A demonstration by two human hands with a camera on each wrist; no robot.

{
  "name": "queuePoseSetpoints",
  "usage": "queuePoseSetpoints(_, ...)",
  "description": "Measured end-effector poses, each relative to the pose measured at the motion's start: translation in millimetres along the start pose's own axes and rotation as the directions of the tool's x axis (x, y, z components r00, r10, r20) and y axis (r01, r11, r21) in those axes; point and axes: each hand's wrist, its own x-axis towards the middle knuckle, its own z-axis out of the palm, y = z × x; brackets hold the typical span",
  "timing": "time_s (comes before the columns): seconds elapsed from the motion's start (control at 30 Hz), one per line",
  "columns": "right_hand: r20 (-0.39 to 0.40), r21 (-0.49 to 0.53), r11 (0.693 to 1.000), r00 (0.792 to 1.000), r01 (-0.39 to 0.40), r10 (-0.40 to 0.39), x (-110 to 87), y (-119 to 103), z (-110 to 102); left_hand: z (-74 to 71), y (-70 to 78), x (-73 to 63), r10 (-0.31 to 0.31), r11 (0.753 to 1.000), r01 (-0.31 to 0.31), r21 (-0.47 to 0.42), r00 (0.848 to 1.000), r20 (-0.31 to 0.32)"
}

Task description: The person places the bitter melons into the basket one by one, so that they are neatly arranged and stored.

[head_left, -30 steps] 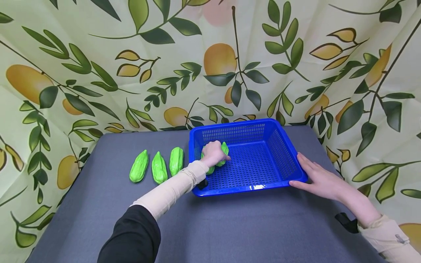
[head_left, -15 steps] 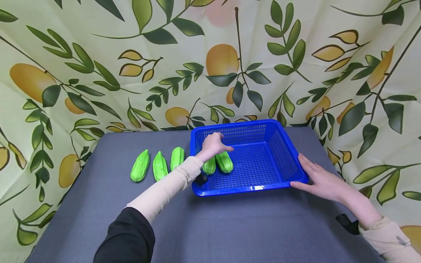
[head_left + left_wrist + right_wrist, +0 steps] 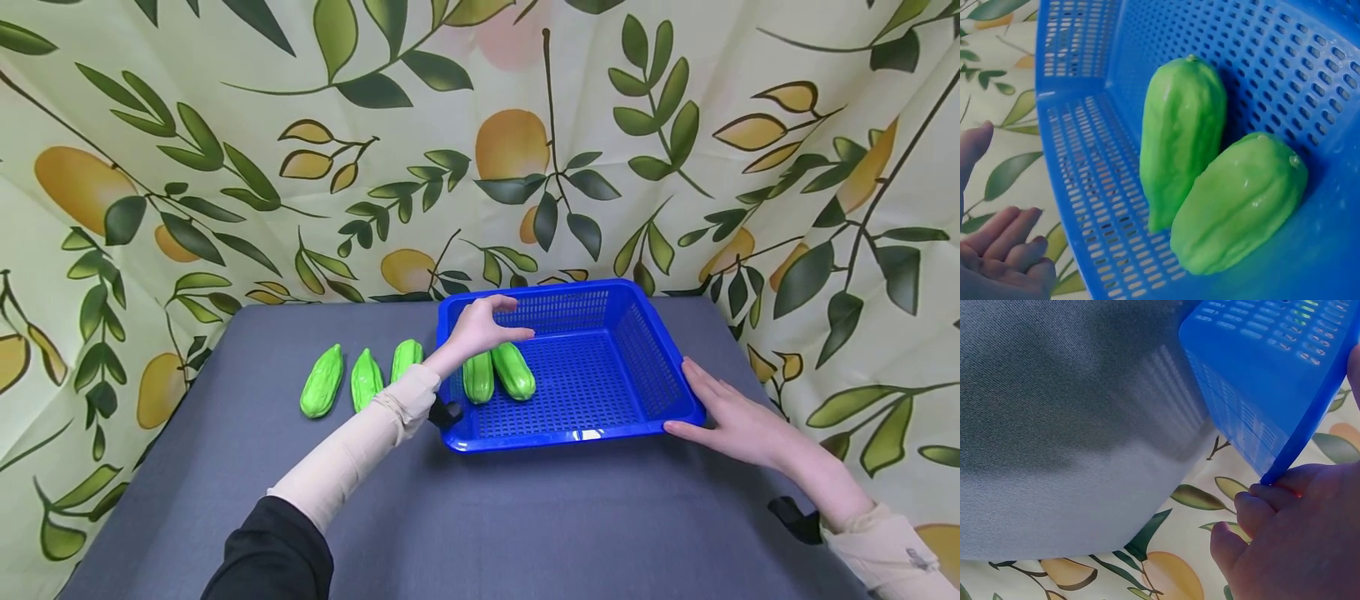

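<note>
Over the left end of a blue plastic basket (image 3: 570, 437), my left hand (image 3: 480, 327) holds nothing, its thumb and fingers spread apart. Beneath and beside it, two green ridged gourds lie on the basket floor: a left gourd (image 3: 478, 381) and a right gourd (image 3: 515, 372). In the left wrist view one upright gourd (image 3: 1182, 125) and one slanted gourd (image 3: 1241, 203) touch each other, with the left hand (image 3: 1007, 262) off to the side. My right hand (image 3: 742, 421) rests on the basket's right rim with fingers extended; the right wrist view shows its fingertips at the rim (image 3: 1310, 440).
Left of the basket, three more green gourds lie in a row on the grey tablecloth (image 3: 525, 525): an outer one (image 3: 322, 382), a middle one (image 3: 366, 379) and one (image 3: 407, 358) partly behind the left wrist. A leaf-and-fruit patterned curtain (image 3: 420, 200) hangs behind the table.
My left hand has let go of the right gourd in the basket, risen and drawn back slightly left with fingers opening. My right hand stays on the rim.
</note>
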Motion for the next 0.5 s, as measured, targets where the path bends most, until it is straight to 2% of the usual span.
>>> queuePoseSetpoints(0.17,-0.008,-0.01,1.0,1.0,0.004,-0.004,-0.5,-0.5,0.5,-8.0,-2.3,-3.0,0.044,0.995,-0.046,-0.086,0.999,-0.026)
queuePoseSetpoints(0.5,0.001,-0.011,1.0,1.0,0.003,-0.003,1.0,-1.0,0.9,-27.1,-8.7,-17.0,0.107,0.976,-0.107,-0.188,0.994,-0.009)
